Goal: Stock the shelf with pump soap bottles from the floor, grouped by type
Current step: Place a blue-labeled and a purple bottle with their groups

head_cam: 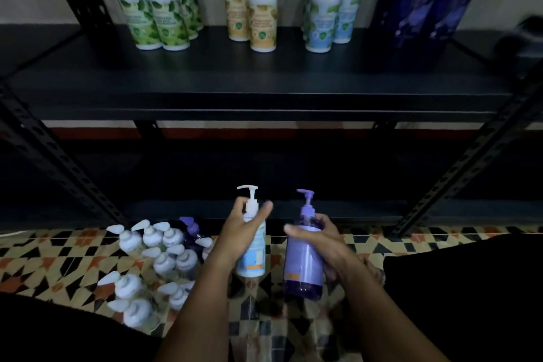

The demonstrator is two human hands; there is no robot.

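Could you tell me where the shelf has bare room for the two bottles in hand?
The shelf is bare along its front edge, and between the green group and beige pair. Beige to blue is narrower. Blue to purple bottles is tight. The floor cluster is crowded.

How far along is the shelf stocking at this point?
Well underway. Green, tan, blue and purple groups stand on the shelf. Left hand holds a blue bottle, right hand a purple bottle. A cluster remains on the floor.
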